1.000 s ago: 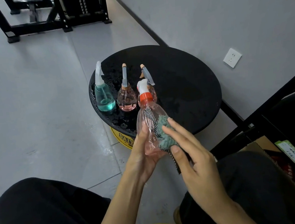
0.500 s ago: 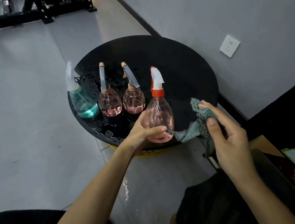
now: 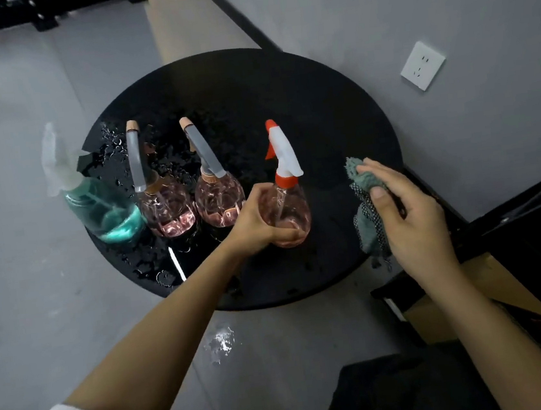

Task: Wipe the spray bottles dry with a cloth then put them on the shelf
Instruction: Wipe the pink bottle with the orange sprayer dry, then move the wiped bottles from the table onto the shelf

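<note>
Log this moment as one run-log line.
left hand: grips orange-capped bottle, upright | right hand: holds cloth, apart from bottle | three other bottles: on wet table

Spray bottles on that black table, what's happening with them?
A person is wiping them dry. The left hand grips the orange-capped pink bottle, upright at the round black table. The right hand holds a grey-green cloth beside it, not touching the bottle. A teal bottle and two rounder pink bottles stand in a row further left, among water drops on the tabletop.
</note>
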The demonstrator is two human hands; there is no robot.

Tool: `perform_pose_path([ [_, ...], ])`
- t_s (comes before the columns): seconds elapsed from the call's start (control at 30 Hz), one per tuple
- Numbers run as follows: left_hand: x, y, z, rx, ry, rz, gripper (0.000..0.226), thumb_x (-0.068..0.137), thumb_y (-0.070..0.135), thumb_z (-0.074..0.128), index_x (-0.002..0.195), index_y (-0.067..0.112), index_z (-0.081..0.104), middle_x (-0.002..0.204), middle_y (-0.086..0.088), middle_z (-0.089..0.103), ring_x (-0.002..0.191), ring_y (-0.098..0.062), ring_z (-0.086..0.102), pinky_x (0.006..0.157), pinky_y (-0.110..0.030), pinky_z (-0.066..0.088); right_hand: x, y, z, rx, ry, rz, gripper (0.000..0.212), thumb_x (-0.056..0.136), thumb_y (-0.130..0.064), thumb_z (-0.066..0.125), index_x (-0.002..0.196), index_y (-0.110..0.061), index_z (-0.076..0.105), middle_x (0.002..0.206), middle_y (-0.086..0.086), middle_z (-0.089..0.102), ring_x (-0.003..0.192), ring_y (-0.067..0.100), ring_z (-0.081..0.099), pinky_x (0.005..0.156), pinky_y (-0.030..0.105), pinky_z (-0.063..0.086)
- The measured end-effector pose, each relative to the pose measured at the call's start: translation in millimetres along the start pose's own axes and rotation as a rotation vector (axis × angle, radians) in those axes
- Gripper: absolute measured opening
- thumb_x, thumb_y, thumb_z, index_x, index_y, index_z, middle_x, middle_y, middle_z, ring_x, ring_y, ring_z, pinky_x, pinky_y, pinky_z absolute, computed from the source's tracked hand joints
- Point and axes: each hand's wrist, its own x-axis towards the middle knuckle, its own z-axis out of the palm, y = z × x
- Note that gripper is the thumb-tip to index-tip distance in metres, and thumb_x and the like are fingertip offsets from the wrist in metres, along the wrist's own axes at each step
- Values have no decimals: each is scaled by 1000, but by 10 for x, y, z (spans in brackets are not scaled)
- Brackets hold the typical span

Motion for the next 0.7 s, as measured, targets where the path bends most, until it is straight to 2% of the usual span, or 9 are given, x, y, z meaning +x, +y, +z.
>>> perform_pose_path([
  [0.17,188,-48,-15,28,3,55,83,51,18,89,121,19,44,118,-12,63,113,-26,62,101,-49,48,262,302,101,-78,63,-20,33,99,-10,47,131,-14,56,137,-6,52,126,-1,44,104,7,30],
  [0.27,237,-65,-44,38,-3,51,81,52,15,87,120,26,44,116,-7,63,111,-22,62,99,-45,49,320,525,200,-132,78,11,34,100,-11,46,132,-13,55,139,-3,50,129,5,44,109,14,31],
  [0.37,251,-91,-56,93,-10,90,86,55,13,86,127,21,41,119,-5,61,112,-16,61,99,-37,49,266,771,290,-246,-20,46,35,99,-11,46,134,-10,53,143,5,48,134,17,42,114,28,29],
  [0.47,250,-120,-59,113,-10,116,87,60,6,85,132,16,38,121,-5,60,113,-13,61,95,-26,48,197,943,370,-366,-166,125,39,99,-7,45,138,-8,47,149,10,39,142,28,28,116,29,17],
  [0.5,248,-126,-55,119,-7,124,87,61,4,85,132,17,38,122,-4,60,113,-13,61,95,-25,48,177,992,401,-419,-219,141,41,99,-8,44,140,-8,44,152,10,35,144,30,22,118,34,15],
  [0.6,245,-154,-39,125,6,131,88,60,8,86,134,19,38,127,-4,57,118,-14,57,100,-29,46,112,1069,467,-615,-385,211,49,103,-17,36,150,-14,26,160,4,16,148,29,4,117,48,13],
  [0.7,246,-168,-31,138,17,133,90,59,11,86,135,20,38,129,-4,56,121,-15,56,105,-34,45,65,1090,483,-746,-476,240,55,104,-28,29,154,-19,5,162,-2,-5,148,24,-11,119,49,6],
])
